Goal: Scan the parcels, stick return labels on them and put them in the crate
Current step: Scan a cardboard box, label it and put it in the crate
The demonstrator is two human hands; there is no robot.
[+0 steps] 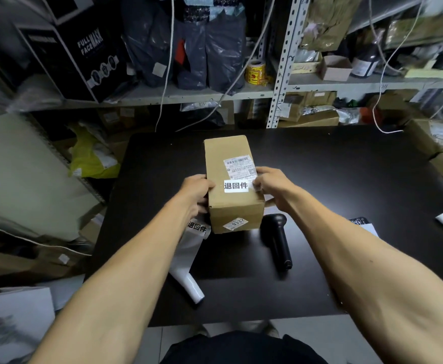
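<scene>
Cardboard parcel (pixel 230 179) ran lengthwise up mid-frame, left hand (pixel 196 189) gripping its side, right hand (pixel 270 183) pinching the return label (pixel 236 185).

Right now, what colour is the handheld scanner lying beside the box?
Black. The scanner shows in the head view, on the dark table.

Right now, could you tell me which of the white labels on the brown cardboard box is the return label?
The white label with three bold black characters on the brown cardboard box, between both hands; the barcode label and the small "0332" sticker differ.
</scene>
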